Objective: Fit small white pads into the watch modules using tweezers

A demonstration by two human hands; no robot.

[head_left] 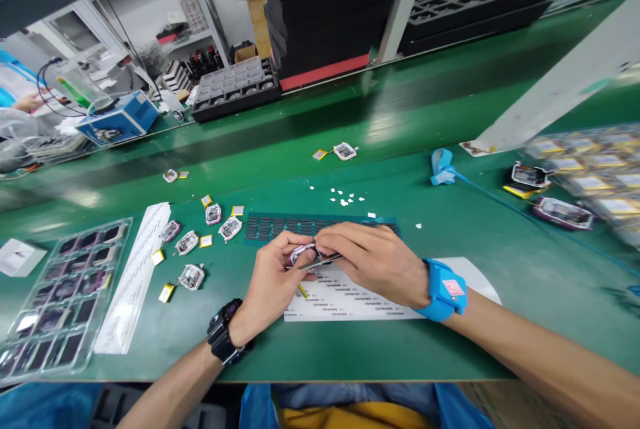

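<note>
My left hand [273, 276] is closed around a small purple-rimmed watch case [301, 253], its open inner side up. A yellow-edged battery [303, 290] hangs below the case. My right hand [375, 259] is closed on metal tweezers [320, 261], their tips at the case beside my left thumb. The fingers partly hide the case, so the exact contact point cannot be seen. Beneath my hands lies a white printed sheet [350, 299]. Just beyond them is a green strip [260, 240] with rows of dark narrow pieces.
Several open watch cases with batteries, one a white case [192, 277], lie to the left. Beyond them are a long white strip [133, 282] and a clear tray [87, 349] of dark screens. Small white bits [344, 202] are scattered ahead. A blue cord [493, 196] crosses the right side.
</note>
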